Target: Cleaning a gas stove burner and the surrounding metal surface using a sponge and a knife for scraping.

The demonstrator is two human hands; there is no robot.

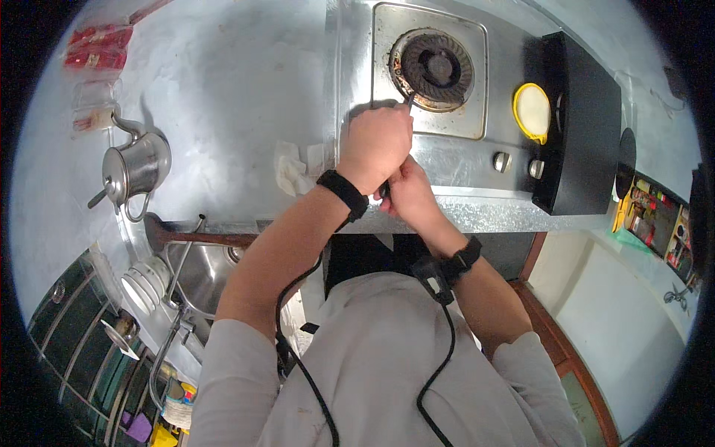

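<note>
Both hands are closed around a slim dark tool (411, 101), perhaps a screwdriver; most of it is hidden, so its kind is unclear. My left hand (377, 146) grips it farther forward. The tool's tip reaches the front rim of a round, dirty gas burner (438, 67), set in a square steel pan (388, 120). Just behind and below, my right hand (410, 191) closes on the dark handle end near the counter's front edge. Rusty-brown grime marks the burner's ring.
Right of the burner lie a yellow-rimmed round pad (532, 113), two stove knobs (502, 162) and a black box-shaped panel (584, 125). Leftward are crumpled tissue (290, 169), a steel kettle (137, 167), a sink (206, 274) with a wooden-handled tool (206, 237) across it, and stacked plates (145, 285).
</note>
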